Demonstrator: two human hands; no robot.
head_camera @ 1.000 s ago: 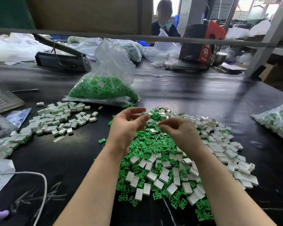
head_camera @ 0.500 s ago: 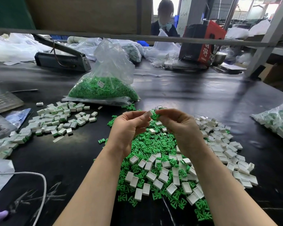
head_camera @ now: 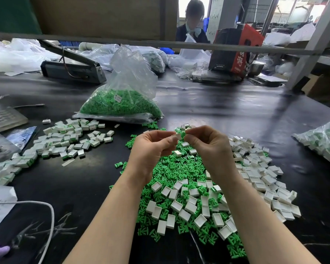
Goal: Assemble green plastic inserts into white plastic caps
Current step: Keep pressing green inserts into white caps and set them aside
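Note:
Both hands are raised above a mixed pile of loose green inserts (head_camera: 176, 171) and empty white caps (head_camera: 252, 171) on the black table (head_camera: 227, 115). My left hand (head_camera: 151, 151) pinches a white cap (head_camera: 178, 136) at its fingertips. My right hand (head_camera: 210, 144) pinches a green insert (head_camera: 183, 134) right against that cap. The two parts touch between the fingertips; how far the insert sits inside the cap is hidden by the fingers.
A heap of joined white-and-green pieces (head_camera: 65, 141) lies at the left. A clear bag of green inserts (head_camera: 120, 103) stands behind the pile. Another bag of parts (head_camera: 322, 140) sits at the right edge. A white cable (head_camera: 46, 212) and keyboards (head_camera: 2, 117) are at the left.
The hands rose from the pile and came together. The cap and the insert, apart a second ago, now meet at the fingertips.

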